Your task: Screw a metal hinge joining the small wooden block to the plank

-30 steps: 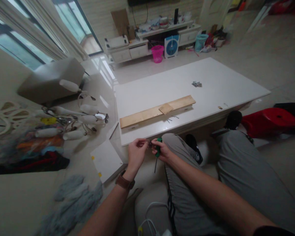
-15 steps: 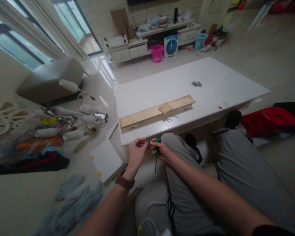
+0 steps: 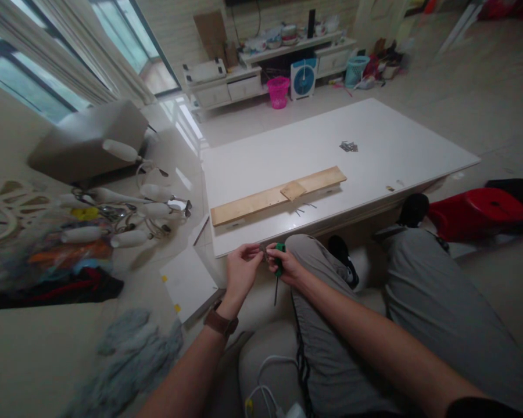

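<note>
My left hand [image 3: 243, 267] pinches a small dark metal piece [image 3: 264, 252] between thumb and fingertips, just off the near edge of the table; its exact kind is too small to make out. My right hand [image 3: 290, 267] is closed around a screwdriver with a green handle [image 3: 279, 259], whose shaft points down. The right thumb and forefinger also touch the small metal piece. Beyond the hands a long wooden board [image 3: 253, 204] lies on the white table, with a small square wooden block [image 3: 293, 190] on it. A few screws or nails [image 3: 300, 210] lie close in front of the board.
A pile of small metal hardware [image 3: 348, 146] rests farther back on the white table [image 3: 387, 130]. Left of my knees is a white box [image 3: 188, 284]; a chandelier [image 3: 152, 210] lies beyond it. A red stool [image 3: 479, 215] stands at the right.
The small metal piece between my fingertips has turned slightly and shows more of its flat side. Both hands stay in nearly the same place.
</note>
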`<state>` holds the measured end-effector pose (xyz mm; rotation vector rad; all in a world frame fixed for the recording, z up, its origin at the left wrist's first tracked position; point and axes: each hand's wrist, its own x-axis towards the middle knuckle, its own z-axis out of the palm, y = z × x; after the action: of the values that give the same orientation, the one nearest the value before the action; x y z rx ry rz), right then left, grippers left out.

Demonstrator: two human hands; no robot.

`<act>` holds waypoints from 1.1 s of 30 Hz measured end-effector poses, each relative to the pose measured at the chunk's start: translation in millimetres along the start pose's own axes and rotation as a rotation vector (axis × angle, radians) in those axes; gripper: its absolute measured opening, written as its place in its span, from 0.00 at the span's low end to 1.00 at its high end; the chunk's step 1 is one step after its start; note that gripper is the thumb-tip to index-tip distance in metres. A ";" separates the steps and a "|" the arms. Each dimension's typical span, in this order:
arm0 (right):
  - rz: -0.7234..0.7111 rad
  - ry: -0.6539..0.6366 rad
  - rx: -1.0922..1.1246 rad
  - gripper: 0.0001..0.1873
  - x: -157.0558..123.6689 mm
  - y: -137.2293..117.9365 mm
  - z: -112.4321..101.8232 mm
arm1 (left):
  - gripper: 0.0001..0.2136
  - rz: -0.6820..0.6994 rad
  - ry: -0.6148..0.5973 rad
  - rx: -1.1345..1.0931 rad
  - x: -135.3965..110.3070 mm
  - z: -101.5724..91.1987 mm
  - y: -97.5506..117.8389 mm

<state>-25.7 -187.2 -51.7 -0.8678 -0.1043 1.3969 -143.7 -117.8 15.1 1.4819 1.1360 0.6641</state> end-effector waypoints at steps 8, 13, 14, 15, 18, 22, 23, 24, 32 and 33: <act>-0.013 0.009 0.001 0.23 1.7 2.0 -1.4 | 0.10 -0.019 0.000 -0.028 -0.2 0.1 0.4; -0.016 0.005 -0.016 0.23 0.7 1.1 -1.3 | 0.10 0.008 -0.013 -0.030 -1.5 0.2 4.0; -0.021 0.004 -0.021 0.23 0.4 0.9 -1.1 | 0.10 0.014 -0.015 -0.027 -1.8 0.2 4.6; -0.027 0.003 -0.028 0.23 0.3 0.8 -0.9 | 0.10 0.021 -0.017 -0.023 -2.0 0.1 5.1; -0.055 0.002 -0.059 0.23 0.1 0.7 0.0 | 0.09 0.042 -0.015 -0.001 -2.9 -0.3 7.1; -0.098 0.022 -0.112 0.23 0.5 1.6 0.6 | 0.06 0.053 -0.022 0.015 -4.5 -1.0 9.9; -0.107 0.030 -0.124 0.23 0.6 2.1 0.6 | 0.06 0.049 -0.024 0.012 -4.9 -1.0 10.4; -0.114 0.038 -0.135 0.24 0.7 2.5 0.5 | 0.05 0.044 -0.023 0.008 -5.2 -1.1 10.7; -0.135 0.054 -0.170 0.22 0.3 2.5 1.3 | 0.03 0.065 -0.001 0.020 -7.3 -0.3 11.6; -0.135 0.053 -0.171 0.22 0.1 2.3 1.4 | 0.04 0.067 0.001 0.022 -7.6 -0.1 11.9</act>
<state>-28.3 -186.6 -52.1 -1.0203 -0.2404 1.2506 -143.2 -124.0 27.8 1.5441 1.1015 0.7010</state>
